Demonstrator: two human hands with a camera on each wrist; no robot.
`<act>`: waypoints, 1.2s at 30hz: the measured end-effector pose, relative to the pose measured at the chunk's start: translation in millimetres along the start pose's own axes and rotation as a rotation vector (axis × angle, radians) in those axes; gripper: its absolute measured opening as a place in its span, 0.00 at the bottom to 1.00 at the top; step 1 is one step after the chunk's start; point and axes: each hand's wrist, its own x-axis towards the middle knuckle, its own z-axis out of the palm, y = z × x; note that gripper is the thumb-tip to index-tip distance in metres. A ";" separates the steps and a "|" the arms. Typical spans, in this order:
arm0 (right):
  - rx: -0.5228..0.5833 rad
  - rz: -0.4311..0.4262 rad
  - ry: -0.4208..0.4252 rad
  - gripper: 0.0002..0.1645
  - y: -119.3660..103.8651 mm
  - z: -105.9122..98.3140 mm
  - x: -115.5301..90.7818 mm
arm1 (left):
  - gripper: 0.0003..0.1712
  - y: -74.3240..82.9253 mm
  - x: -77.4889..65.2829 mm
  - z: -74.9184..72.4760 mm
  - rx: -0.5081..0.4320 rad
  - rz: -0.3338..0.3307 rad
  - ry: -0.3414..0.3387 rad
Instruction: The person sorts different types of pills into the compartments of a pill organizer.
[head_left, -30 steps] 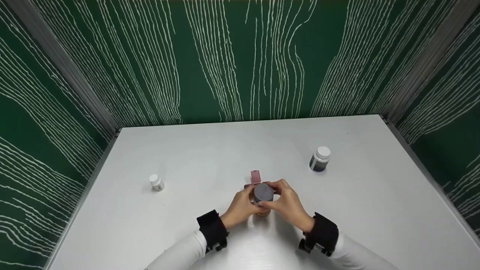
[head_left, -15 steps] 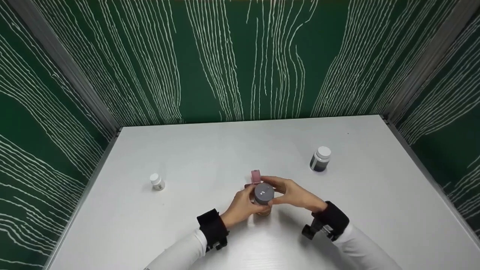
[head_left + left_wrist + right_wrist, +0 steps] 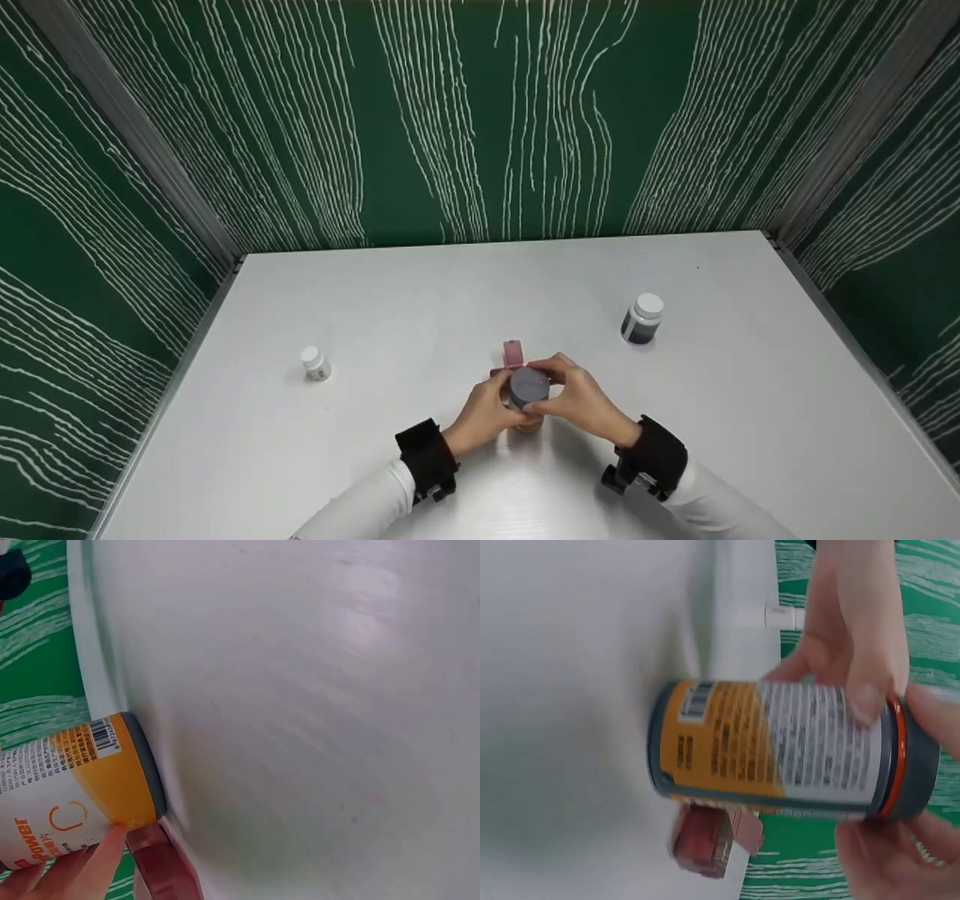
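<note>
A grey pill bottle (image 3: 742,742) with an orange and white label stands upright on the table, between my hands. My left hand (image 3: 484,412) grips its body, its thumb lying along the label near the top in the right wrist view. The bottle's grey cap (image 3: 529,384) faces up, and an orange ring (image 3: 897,757) shows just below it. My right hand (image 3: 585,401) pinches the cap between thumb and fingers. Close behind the bottle is a small dark red box (image 3: 703,840) with a pink part (image 3: 513,352) sticking up; the bottle and left hand partly hide it.
A small white bottle (image 3: 316,364) stands at the left of the white table (image 3: 420,300). Farther back on the right is a white-capped bottle with a dark label (image 3: 641,319). Green walls (image 3: 397,202) with white lines enclose the back and sides.
My right hand swung out to the right with its fingers loosened, then came back in around the cap. The left hand and bottle stay in place.
</note>
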 end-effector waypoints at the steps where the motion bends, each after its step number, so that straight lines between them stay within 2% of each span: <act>1: -0.031 0.006 0.043 0.30 -1.9 3.6 -1.9 | 0.35 -0.1 -0.3 0.0 0.009 0.003 0.002; 5: -0.179 0.018 0.187 0.30 -8.3 17.6 -7.3 | 0.33 -0.6 -1.3 0.0 0.041 0.028 0.010; 8: -0.233 0.054 0.214 0.31 -12.8 22.8 -8.9 | 0.31 -1.2 -1.4 0.0 0.061 0.054 0.012; 11: -0.190 0.114 0.107 0.39 -14.2 18.1 -8.4 | 0.31 -0.8 -0.9 0.0 0.063 0.074 0.012; 13: -0.138 0.123 -0.019 0.47 -13.1 8.0 -6.5 | 0.33 0.0 -0.4 0.3 0.056 0.071 0.010; 15: -0.072 0.094 -0.170 0.51 -9.8 -4.7 -2.6 | 0.34 0.9 -0.1 0.6 0.038 0.057 0.008; 17: -0.008 0.034 -0.297 0.49 -6.4 -17.1 3.0 | 0.35 1.5 0.0 0.9 0.032 0.043 0.010; 19: 0.069 -0.013 -0.384 0.43 -2.9 -26.0 8.9 | 0.36 1.6 0.1 1.0 0.020 0.030 0.005; 22: 0.141 -0.049 -0.416 0.36 1.8 -30.4 14.5 | 0.37 0.3 0.0 1.5 -0.003 0.018 -0.009; 24: 0.135 -0.051 -0.385 0.35 3.6 -28.7 14.6 | 0.37 -0.5 -0.2 1.8 -0.021 0.010 -0.018; 28: 0.026 -0.047 -0.243 0.35 2.0 -18.9 10.6 | 0.35 0.0 -0.4 2.0 -0.028 0.007 -0.018; 31: -0.039 -0.020 -0.117 0.34 -1.5 -9.3 5.7 | 0.32 15.6 -3.7 -2.6 -0.015 -0.005 -0.010; 35: -0.138 0.000 0.081 0.33 -7.5 6.4 -1.4 | 0.31 17.1 -4.3 -4.0 0.028 -0.011 0.006; 36: -0.177 0.002 0.128 0.33 -9.3 10.4 -2.8 | 0.32 12.7 -3.3 -2.7 0.042 -0.011 0.010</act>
